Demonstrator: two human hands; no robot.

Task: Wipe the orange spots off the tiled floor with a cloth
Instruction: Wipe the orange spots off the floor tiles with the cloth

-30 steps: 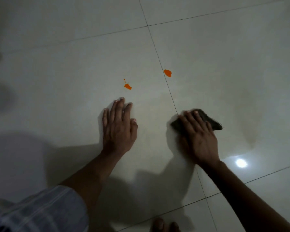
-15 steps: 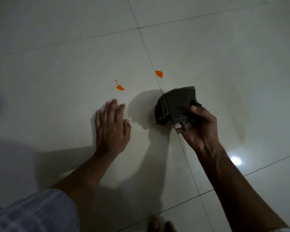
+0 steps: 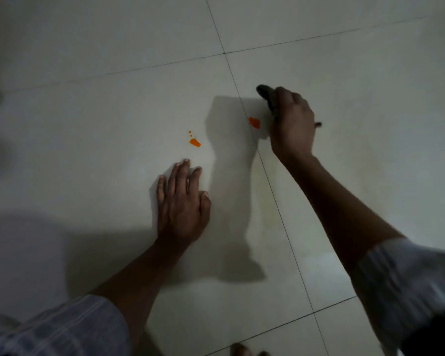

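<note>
Right hand (image 3: 292, 124) now grips the dark cloth (image 3: 266, 95) just right of the larger orange spot (image 3: 254, 122); left hand (image 3: 181, 204) rests flat, fingers straight, below the smaller orange spot (image 3: 195, 142).

floor (image 3: 88, 163): pale glossy tiles, thin dark grout lines
on it: two orange spots (image 3: 254, 122), left hand (image 3: 181, 204) flat
</note>
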